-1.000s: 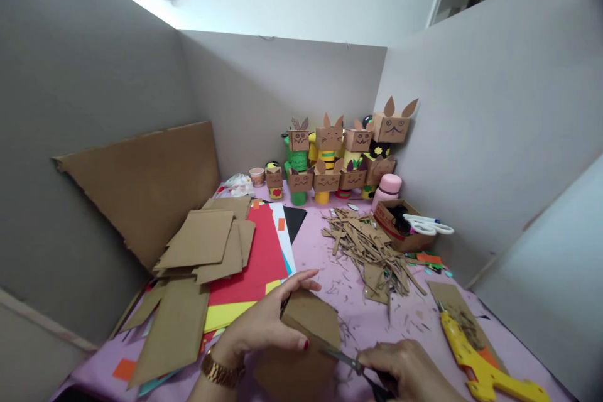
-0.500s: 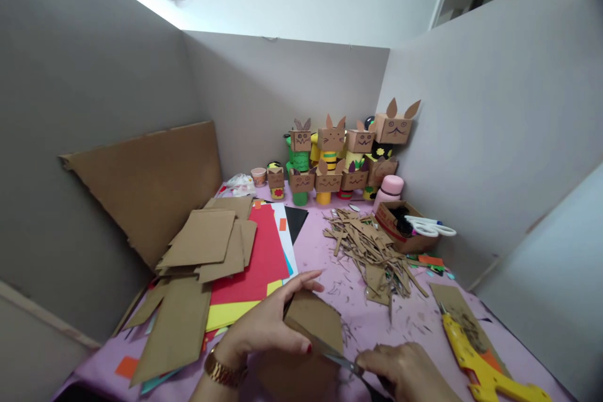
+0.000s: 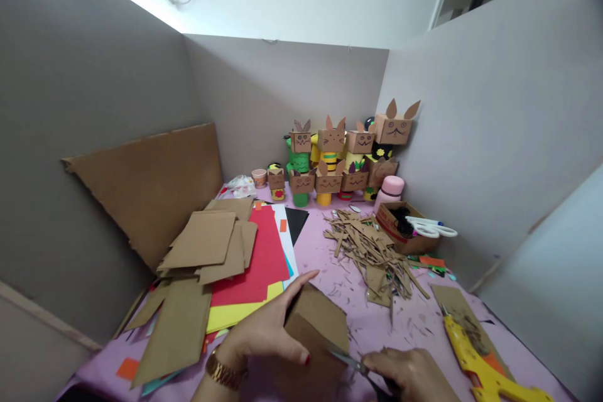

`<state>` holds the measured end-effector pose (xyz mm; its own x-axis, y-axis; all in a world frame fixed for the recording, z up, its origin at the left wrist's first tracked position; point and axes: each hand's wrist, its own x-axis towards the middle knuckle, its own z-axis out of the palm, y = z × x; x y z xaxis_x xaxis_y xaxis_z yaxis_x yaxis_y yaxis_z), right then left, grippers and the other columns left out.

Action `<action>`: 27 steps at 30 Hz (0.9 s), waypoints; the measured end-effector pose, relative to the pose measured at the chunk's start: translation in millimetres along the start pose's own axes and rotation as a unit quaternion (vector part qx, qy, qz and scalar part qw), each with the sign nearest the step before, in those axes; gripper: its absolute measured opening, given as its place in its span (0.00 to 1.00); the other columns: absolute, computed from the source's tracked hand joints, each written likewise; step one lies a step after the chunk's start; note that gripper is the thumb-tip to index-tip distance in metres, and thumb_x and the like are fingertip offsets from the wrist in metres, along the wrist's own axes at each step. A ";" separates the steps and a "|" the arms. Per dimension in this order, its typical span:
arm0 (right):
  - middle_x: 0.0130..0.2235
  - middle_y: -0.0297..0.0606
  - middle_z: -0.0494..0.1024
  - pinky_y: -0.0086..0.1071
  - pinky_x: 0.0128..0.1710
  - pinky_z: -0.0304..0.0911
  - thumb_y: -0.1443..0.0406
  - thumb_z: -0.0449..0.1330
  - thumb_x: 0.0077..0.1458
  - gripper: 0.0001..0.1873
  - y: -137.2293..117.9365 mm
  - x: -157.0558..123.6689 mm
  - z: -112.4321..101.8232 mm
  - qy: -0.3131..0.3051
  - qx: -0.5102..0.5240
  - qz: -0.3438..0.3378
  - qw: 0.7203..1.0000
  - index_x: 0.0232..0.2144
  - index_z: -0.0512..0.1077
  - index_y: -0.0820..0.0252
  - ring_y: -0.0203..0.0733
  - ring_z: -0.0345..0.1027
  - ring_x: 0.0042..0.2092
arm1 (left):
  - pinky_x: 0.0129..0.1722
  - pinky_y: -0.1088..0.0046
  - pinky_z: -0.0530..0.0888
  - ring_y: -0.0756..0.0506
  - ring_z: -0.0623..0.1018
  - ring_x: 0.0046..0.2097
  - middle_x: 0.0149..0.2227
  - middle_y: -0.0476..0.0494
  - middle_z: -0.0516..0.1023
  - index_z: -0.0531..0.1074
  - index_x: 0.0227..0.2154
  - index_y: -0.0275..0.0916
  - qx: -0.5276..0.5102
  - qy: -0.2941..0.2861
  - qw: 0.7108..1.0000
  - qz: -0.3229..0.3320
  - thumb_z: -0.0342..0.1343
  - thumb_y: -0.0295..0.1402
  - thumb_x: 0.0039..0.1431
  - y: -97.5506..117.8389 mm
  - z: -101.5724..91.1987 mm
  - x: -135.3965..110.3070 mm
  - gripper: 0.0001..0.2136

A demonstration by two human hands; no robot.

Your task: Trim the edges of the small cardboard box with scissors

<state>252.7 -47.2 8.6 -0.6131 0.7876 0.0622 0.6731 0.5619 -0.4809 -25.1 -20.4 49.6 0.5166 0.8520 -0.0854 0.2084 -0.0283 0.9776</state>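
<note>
My left hand (image 3: 268,333), with a gold watch on its wrist, grips a brown cardboard piece (image 3: 320,320) at the front of the purple table; fingers lie over its top edge and the thumb presses its near face. My right hand (image 3: 409,374) is closed on a pair of scissors (image 3: 351,361) whose blades meet the lower right edge of that piece. The scissor handles are hidden inside my fingers at the bottom edge of the view.
Brown cardboard sheets (image 3: 202,245) lie over coloured paper (image 3: 264,257) on the left. A heap of cardboard strips (image 3: 372,251) fills the middle. A yellow glue gun (image 3: 480,364) lies at right. A small box with white scissors (image 3: 414,229) and cardboard animal figures (image 3: 339,157) stand at the back.
The cardboard piece has tilted up slightly and my left fingers have shifted along its top edge. The scissors stay at its lower right edge.
</note>
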 end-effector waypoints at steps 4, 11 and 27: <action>0.27 0.34 0.79 0.29 0.23 0.52 0.50 0.60 0.52 0.14 3.1 -4.7 -8.9 0.035 -0.110 -0.041 0.993 0.35 0.74 0.50 0.42 0.74 0.27 | 0.58 0.57 0.59 0.34 0.65 0.58 0.61 0.42 0.60 0.49 0.63 0.49 -0.006 0.032 0.999 0.025 0.70 0.32 0.30 -2.1 7.8 6.1 0.53; 0.28 0.32 0.77 0.29 0.24 0.55 0.60 0.67 0.45 0.17 -3.8 -4.9 -18.3 0.090 -0.183 -0.075 0.976 0.40 0.72 0.51 0.41 0.73 0.26 | 0.58 0.54 0.57 0.32 0.62 0.59 0.64 0.40 0.54 0.48 0.63 0.49 -0.031 0.034 0.998 0.044 0.69 0.32 0.30 -7.1 14.4 12.9 0.54; 0.25 0.31 0.78 0.30 0.22 0.54 0.51 0.67 0.45 0.17 -13.6 0.3 -24.3 0.113 -0.180 -0.080 0.974 0.34 0.74 0.52 0.41 0.74 0.24 | 0.59 0.54 0.55 0.32 0.63 0.59 0.63 0.41 0.55 0.50 0.62 0.49 -0.060 0.034 0.997 0.043 0.70 0.33 0.30 -9.7 13.2 14.0 0.53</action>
<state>253.4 -48.5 36.5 -0.6425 0.6959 0.3208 0.7032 0.7018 -0.1140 -8.9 -15.1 36.4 0.4706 0.8823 0.0093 0.0627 -0.0440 0.9971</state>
